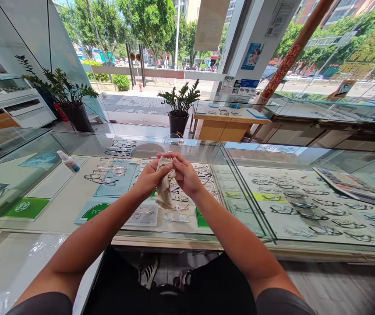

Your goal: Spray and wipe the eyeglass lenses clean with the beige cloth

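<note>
1. A person's left hand (pixel 151 177) and right hand (pixel 187 177) meet above a glass-topped surface (pixel 194 243), the fingers of both drawn in on a beige cloth (pixel 164 192).

2. The cloth hangs between the two palms, its loose end drooping toward the near side over rows of spectacles.

3. A thin-rimmed pair of eyeglasses (pixel 174 139) shows just beyond the fingertips on the far side, seemingly in the same grasp; the fingers hide much of it, and which hand bears its weight cannot be told.

4. The step in hand appears to be wiping a lens, cloth pinched between fingers and thumbs.

5. The next move, by this reading, calls for a steady, light hold on the slender rim and a fresh fold of cloth over any lens left unwiped, with no twist of the frame.

6. A white spray bottle (pixel 69 162) is on the left, well apart from the hands, while dark-framed glasses (pixel 100 179) lie between it and the left forearm.

7. A clear pair (pixel 176 217) sits nearer the person, below the cloth; a printed paper (pixel 348 183) lies far to the right.
</note>
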{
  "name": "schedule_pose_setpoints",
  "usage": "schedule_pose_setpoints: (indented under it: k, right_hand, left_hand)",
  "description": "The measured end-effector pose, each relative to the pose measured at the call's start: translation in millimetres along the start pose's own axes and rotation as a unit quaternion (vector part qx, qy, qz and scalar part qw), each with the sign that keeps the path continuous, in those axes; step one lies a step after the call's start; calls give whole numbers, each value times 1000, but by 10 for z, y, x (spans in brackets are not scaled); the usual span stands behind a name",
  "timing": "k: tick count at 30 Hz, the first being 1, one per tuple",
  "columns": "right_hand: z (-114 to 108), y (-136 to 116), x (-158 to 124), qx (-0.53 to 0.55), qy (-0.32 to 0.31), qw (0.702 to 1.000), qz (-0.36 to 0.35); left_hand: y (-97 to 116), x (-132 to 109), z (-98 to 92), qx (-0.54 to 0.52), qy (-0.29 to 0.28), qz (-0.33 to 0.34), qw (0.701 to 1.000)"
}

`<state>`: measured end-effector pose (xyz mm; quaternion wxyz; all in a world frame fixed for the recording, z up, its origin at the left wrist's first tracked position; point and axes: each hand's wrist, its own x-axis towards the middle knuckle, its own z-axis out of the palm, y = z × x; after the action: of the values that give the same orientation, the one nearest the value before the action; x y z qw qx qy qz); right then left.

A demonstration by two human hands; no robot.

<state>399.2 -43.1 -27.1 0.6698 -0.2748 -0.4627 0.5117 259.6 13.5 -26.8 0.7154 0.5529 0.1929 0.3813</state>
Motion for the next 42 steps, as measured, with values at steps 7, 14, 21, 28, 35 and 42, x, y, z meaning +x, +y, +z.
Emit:
schedule_pose_setpoints:
  k: [7,14,21,28,35,42]
  right_hand:
    - [9,18,-19,-68,-8,997,-37]
    - [-4,-58,24,-18,53,998,23]
    - [-97,-25,64,-7,72,997,22]
    - [-70,-29,45,-9,84,995,48]
    - [-10,-2,21,-28,57,998,15]
    - [32,-9,13,-25,54,998,9]
  left_hand:
    - [-20,20,26,3,39,41,998]
    - [-29,45,-68,16,-14,0,1000]
    - [37,14,-134,20,-108,-35,993]
    - [24,-5,-78,59,-78,-1,995]
    - [-45,3,-22,61,-1,3,998]
    - [-52,12,-2,68,10,38,997]
